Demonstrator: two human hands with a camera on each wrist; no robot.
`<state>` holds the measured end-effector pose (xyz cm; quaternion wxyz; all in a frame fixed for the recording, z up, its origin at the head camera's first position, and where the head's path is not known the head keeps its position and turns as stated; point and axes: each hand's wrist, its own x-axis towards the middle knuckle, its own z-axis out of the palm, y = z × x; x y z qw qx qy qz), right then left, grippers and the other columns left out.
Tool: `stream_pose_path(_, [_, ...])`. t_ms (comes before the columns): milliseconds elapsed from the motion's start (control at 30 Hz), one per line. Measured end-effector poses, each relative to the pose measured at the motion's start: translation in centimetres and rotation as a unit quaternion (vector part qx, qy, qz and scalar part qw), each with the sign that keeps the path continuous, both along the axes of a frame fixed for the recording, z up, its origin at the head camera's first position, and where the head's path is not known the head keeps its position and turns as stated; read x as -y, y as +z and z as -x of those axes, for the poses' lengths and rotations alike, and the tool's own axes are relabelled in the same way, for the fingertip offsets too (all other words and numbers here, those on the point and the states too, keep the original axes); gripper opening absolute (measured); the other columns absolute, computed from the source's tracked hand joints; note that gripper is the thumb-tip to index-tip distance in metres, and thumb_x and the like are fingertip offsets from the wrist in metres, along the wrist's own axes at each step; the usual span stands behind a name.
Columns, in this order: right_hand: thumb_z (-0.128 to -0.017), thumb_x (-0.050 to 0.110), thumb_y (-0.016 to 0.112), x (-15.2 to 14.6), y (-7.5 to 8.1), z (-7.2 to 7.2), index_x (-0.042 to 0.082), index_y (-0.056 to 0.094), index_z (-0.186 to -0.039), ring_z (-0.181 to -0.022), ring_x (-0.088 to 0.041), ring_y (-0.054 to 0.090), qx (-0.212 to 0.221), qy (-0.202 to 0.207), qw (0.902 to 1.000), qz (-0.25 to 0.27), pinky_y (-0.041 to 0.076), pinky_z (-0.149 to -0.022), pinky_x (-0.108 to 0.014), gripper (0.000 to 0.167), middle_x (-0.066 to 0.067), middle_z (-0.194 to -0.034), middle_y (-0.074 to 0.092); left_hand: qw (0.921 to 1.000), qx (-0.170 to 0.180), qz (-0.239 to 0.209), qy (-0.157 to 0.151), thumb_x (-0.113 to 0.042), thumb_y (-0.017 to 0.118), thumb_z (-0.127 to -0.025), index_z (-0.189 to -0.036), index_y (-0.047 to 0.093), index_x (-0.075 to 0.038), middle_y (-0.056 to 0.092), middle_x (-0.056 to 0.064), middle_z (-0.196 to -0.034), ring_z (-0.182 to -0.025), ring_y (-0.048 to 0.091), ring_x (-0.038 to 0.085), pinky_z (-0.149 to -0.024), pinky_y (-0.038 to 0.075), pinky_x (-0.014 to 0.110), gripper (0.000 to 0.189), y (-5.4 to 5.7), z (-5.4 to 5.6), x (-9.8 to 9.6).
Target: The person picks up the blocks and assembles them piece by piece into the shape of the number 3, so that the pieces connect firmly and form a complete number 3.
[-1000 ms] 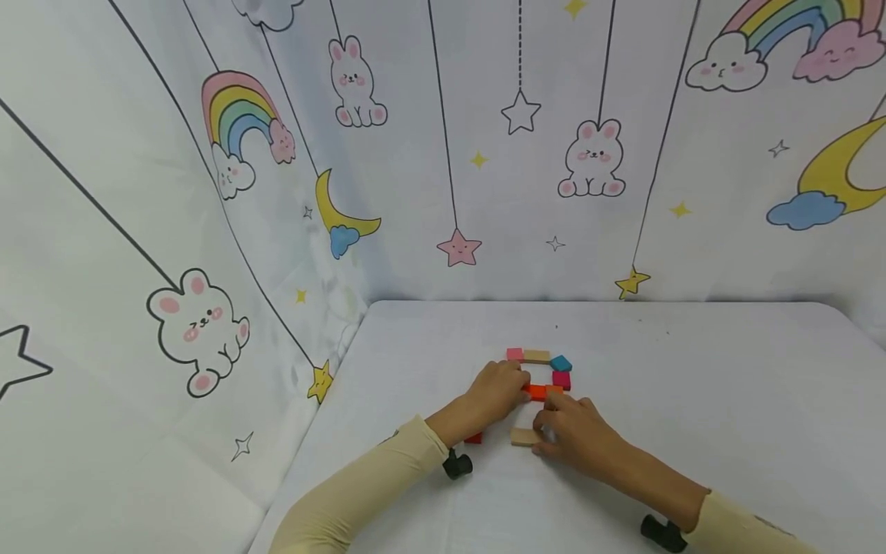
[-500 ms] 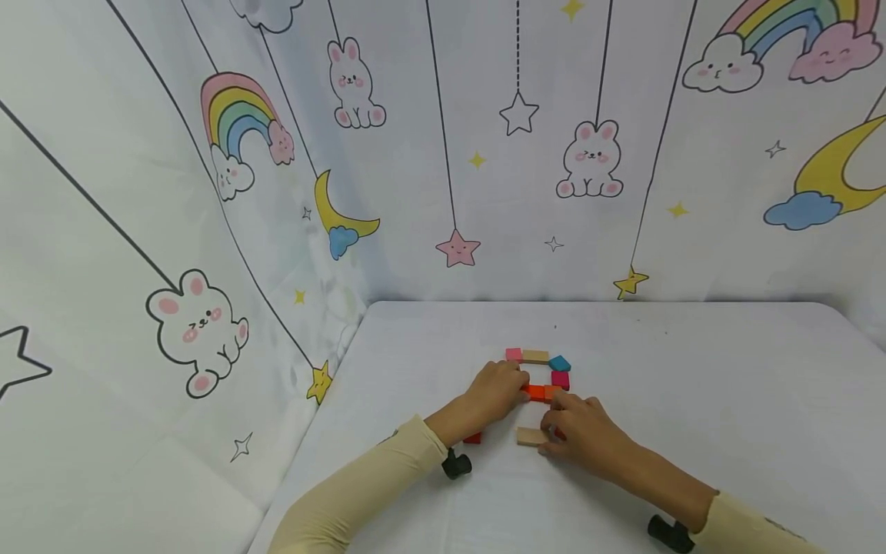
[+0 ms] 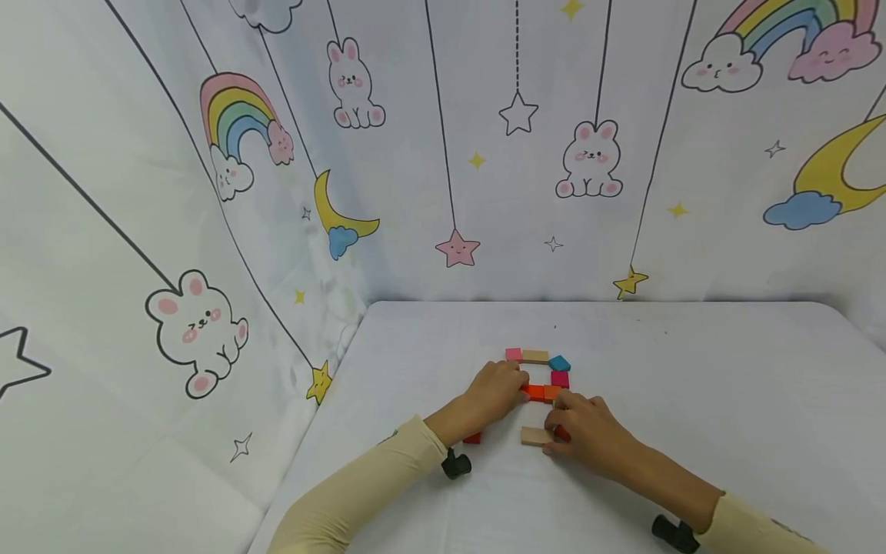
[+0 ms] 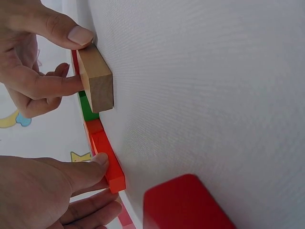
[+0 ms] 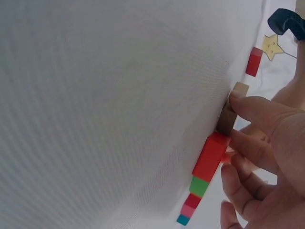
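Observation:
My right hand [image 3: 588,432] pinches a plain wooden block [image 3: 536,436] between thumb and fingers, low on the white table. In the right wrist view, one end of this block is right at a red block [image 5: 210,155], with a green block [image 5: 198,186] beyond it. My left hand [image 3: 493,392] pinches an orange-red block [image 4: 108,162] with its thumb on one side and fingers on the other. An orange block [image 3: 551,393] lies in line against that one. Farther back are a crimson block [image 3: 560,379] and a tilted blue block [image 3: 560,363].
At the back of the layout, a pink block [image 3: 513,355] and another wooden block [image 3: 535,357] lie end to end. A separate red block [image 3: 472,438] sits near the left wrist. White cloth with cartoon drawings [image 3: 457,250] hangs behind the table [image 3: 692,400].
My right hand has slid the wooden block a little to the right, and a red block shows beside its fingers. My left hand keeps its place on the orange-red block.

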<state>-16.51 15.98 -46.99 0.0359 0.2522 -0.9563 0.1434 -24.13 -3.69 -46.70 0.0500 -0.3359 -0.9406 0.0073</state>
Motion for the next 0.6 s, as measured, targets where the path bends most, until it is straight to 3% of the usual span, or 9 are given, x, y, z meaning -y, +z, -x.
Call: stream_pose_path(600, [-0.074,0.041,0.097,-0.14,0.26,-0.18,0.026,0.079,-0.095,-0.093,-0.011,0.057,0.005,-0.002,1.0000,-0.005,0.049,-0.082,-0.046,0.031,0.008,-0.093,0.055,1.0000,-0.002,0.003,0.002,-0.036,0.077,-0.098,-0.113,0.078,-0.017,0.069,-0.003,-0.096,-0.086,0.060,0.011,-0.075,0.047,0.020,0.024,0.07,0.03,-0.02])
